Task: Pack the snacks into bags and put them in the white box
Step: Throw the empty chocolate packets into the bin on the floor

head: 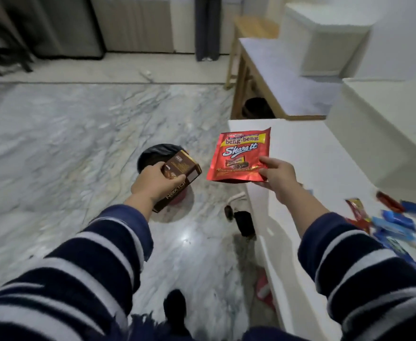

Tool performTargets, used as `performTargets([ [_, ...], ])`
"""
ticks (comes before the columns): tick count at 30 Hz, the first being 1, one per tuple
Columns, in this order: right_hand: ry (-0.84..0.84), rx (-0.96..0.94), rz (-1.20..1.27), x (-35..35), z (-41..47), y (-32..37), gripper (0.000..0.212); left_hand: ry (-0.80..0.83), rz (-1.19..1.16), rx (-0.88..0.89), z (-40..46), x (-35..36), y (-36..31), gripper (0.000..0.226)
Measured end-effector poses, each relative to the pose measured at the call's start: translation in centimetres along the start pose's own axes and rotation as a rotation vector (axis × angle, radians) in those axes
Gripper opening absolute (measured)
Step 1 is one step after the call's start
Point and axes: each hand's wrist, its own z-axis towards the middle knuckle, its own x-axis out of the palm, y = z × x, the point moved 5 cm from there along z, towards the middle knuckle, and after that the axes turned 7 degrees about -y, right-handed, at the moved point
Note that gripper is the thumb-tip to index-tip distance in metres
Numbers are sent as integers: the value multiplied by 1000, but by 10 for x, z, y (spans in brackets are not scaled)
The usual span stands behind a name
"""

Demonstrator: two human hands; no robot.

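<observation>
Left hand [156, 182] grips stiff brown carton [177, 177]; right hand [274, 174] pinches light, slippery red pouch [239, 153] by its corner.

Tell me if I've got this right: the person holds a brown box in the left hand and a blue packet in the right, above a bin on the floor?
Not quite. The packet in the right hand is red, not blue; the head view shows this. The blue wrappers lie on the white table. The rest holds: the left hand holds a brown box above the bin on the floor.
</observation>
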Motion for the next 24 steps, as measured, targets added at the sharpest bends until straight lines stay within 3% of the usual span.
performTargets([
  [5,104,6,-76,93,54,9,44,6,-32,-150,65,-11,51,74],
  [12,158,77,-164,209,129,6,44,50,-84,-290,183,-10,106,63],
  [24,226,156,-404,352,283,-28,41,117,-240,-545,359,54,160,51],
])
